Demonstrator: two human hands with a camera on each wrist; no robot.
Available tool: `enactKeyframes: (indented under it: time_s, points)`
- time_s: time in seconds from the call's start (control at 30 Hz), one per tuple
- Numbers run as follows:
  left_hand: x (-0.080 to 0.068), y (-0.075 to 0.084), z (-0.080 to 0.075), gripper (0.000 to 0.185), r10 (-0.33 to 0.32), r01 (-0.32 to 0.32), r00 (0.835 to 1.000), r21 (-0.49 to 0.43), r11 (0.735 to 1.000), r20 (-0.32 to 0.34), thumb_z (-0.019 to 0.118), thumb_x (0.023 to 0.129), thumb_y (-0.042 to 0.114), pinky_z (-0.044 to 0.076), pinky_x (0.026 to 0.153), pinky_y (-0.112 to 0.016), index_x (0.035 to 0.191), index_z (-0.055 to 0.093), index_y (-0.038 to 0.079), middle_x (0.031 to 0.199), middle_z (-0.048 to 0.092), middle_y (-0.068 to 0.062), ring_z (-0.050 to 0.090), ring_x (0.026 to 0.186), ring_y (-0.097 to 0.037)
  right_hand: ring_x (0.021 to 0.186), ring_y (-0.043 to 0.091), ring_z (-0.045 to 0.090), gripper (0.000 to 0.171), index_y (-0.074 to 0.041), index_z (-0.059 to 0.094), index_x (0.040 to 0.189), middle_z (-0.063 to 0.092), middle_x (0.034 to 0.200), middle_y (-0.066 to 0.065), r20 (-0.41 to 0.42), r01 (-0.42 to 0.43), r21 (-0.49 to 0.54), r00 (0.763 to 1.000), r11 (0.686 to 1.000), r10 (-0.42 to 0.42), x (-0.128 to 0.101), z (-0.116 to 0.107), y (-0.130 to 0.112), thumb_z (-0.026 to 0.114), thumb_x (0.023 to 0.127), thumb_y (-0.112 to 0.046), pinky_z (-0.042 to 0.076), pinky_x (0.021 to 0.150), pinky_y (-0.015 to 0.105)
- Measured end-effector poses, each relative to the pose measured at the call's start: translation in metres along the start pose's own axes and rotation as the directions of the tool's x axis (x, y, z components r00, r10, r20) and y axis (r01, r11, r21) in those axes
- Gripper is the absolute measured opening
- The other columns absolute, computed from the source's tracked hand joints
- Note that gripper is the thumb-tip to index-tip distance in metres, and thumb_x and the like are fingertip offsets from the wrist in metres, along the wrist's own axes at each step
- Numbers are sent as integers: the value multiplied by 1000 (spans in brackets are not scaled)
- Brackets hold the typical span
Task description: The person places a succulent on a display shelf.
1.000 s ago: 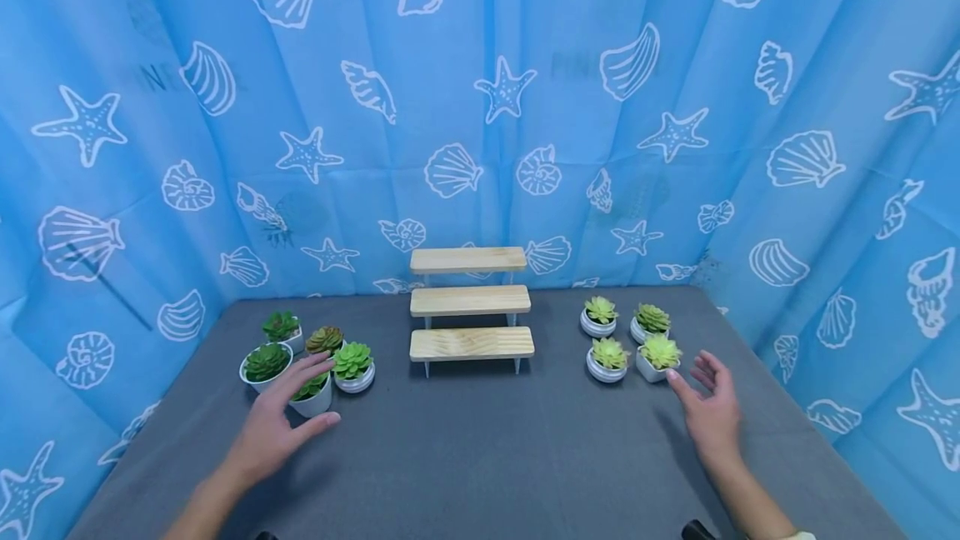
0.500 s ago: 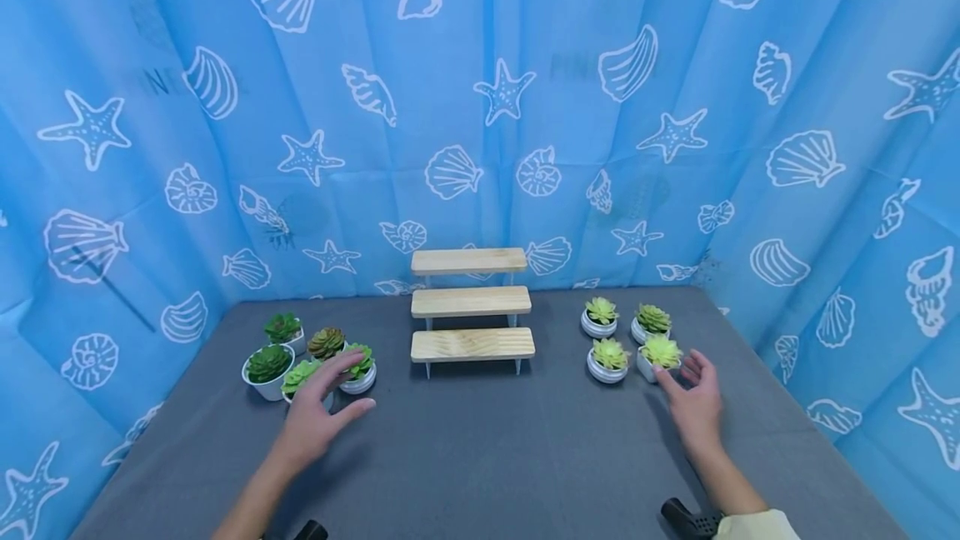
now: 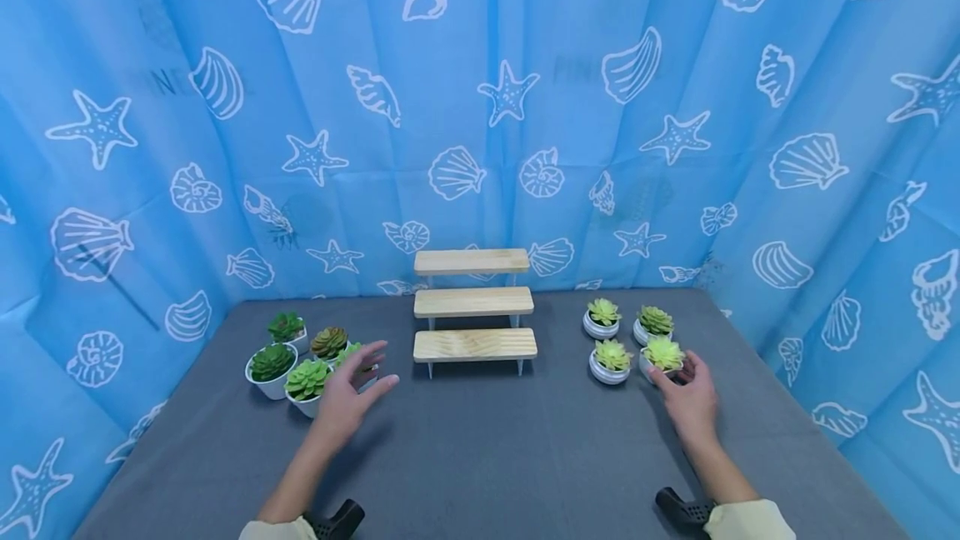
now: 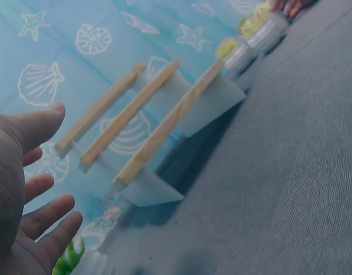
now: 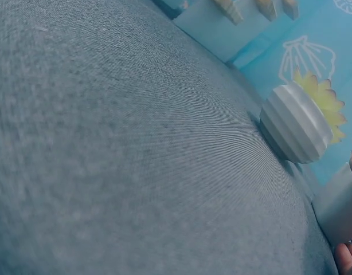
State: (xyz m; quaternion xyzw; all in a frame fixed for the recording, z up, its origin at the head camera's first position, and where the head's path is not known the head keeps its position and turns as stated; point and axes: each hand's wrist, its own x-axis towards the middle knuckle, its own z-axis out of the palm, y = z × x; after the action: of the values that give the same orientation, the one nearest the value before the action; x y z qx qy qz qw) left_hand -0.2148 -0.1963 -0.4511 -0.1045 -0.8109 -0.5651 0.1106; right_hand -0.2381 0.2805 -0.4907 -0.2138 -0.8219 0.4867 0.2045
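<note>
My right hand [image 3: 692, 403] has its thumb and fingers on either side of a white pot with a pale yellow-green succulent [image 3: 664, 354], at the front right of the right-hand group. In the right wrist view, the thumb and fingertips lie against that white pot [image 5: 338, 205], cut off by the frame's edge. My left hand [image 3: 343, 407] is held with spread fingers and holds nothing. It partly hides a bright green succulent [image 3: 348, 354] in a white pot at the left group. In the left wrist view, the succulent's leaves [image 4: 70, 259] show below the fingers.
A three-step wooden stand [image 3: 476, 345] is at the back middle of the grey cloth [image 3: 480, 457]. Several other potted succulents surround the hands, including a ribbed white pot [image 5: 295, 123] and a dark green one [image 3: 272, 362]. A blue shell-patterned curtain [image 3: 480, 90] hangs behind.
My left hand has moved right across the front of the left group, fingers still spread. My right hand has moved left, its thumb and fingers coming around the front right succulent's pot.
</note>
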Motion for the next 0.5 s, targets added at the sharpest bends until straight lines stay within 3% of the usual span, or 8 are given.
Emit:
enactKeyframes:
  time_s: [0.23,0.5]
  points:
    - [6,-6,16,54,-26,25,999,-28,999,-29,73,89,27,42,101,-52,137,53,10,138,51,-18,50,125,-35,113,42,47,66,12,40,138,49,123,31,-35,2,-20,999,1000,-2,-2,4,2,71,89,-21,41,90,52]
    - [14,-16,28,51,-46,43,998,-56,998,-52,72,90,25,40,103,-50,135,54,10,138,51,-18,49,127,-34,117,43,48,63,10,42,139,51,127,32,-65,-30,-29,998,999,28,-1,5,0,68,91,-21,42,94,54]
